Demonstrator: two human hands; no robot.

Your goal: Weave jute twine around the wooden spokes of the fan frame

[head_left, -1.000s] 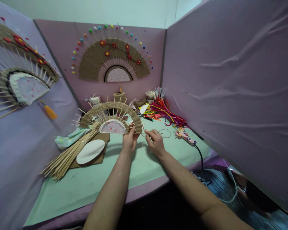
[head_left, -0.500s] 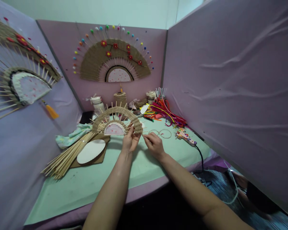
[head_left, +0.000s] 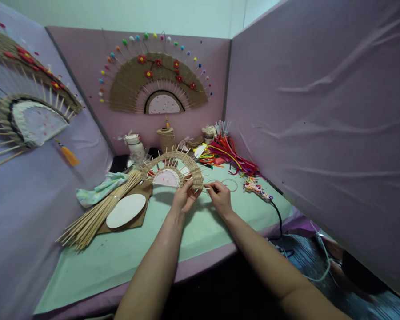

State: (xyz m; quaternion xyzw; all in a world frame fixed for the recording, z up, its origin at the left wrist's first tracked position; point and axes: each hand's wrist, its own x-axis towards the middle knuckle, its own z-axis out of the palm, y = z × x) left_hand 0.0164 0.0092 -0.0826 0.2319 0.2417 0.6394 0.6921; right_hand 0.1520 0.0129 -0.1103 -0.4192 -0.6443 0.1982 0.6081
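A half-round fan (head_left: pixel 195 171) of thin sticks woven with brown twine is held up above the table. Its inner half-disc (head_left: pixel 166 178) is white with pink specks. My left hand (head_left: pixel 184 198) grips the fan's lower right end, thumb in front and fingers behind. Close beside that end, my right hand (head_left: pixel 221 195) is closed in a pinch on what looks like the twine, by the tip of the lowest stick. Loose twine (head_left: pixel 231 181) lies in a loop behind my right hand. The pinched bit itself is mostly hidden by my fingers.
At left lie a bundle of sticks (head_left: pixel 100 212), a white oval card (head_left: pixel 126 210) and a patterned cloth (head_left: pixel 100 190). A glue gun (head_left: pixel 258 190) with a black cord is at right. Behind are a twine spool (head_left: pixel 166 140), a white bottle (head_left: pixel 135 146) and pipe cleaners (head_left: pixel 236 156).
The fan has shifted right and turned, its right end now lower and nearer. My right hand has moved slightly right, still pinching beside the fan's end.
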